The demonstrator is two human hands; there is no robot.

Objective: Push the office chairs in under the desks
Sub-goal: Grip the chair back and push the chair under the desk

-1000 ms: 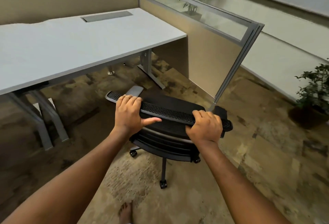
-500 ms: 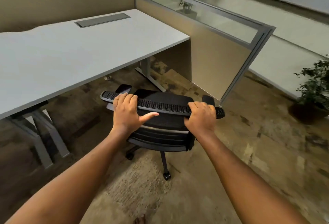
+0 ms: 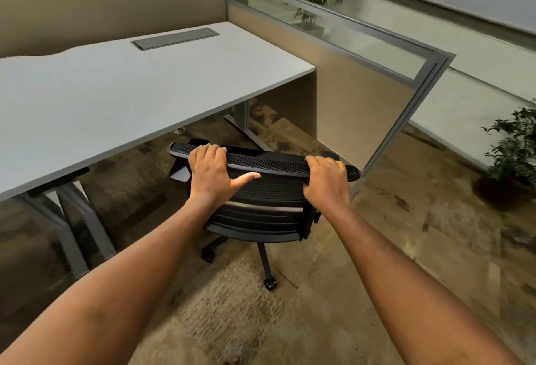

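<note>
The office chair [image 3: 269, 190] backrest top is gripped by the left hand [image 3: 210, 174] and right hand [image 3: 326, 180]. Its front is seen just at the desk [image 3: 130, 89] edge; open carpet [image 3: 406, 234] lies rightward.

A patchy brown carpet floor [image 3: 333, 292] carries a black office chair [image 3: 261, 208] on castors, the grey metal legs of a white desk [image 3: 116, 97], a cubicle partition [image 3: 359, 97], and a potted plant [image 3: 510, 167].

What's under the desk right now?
Under the desk: grey metal legs, patterned carpet, and the chair's front armrest tip. The desktop covers the rest.
</note>
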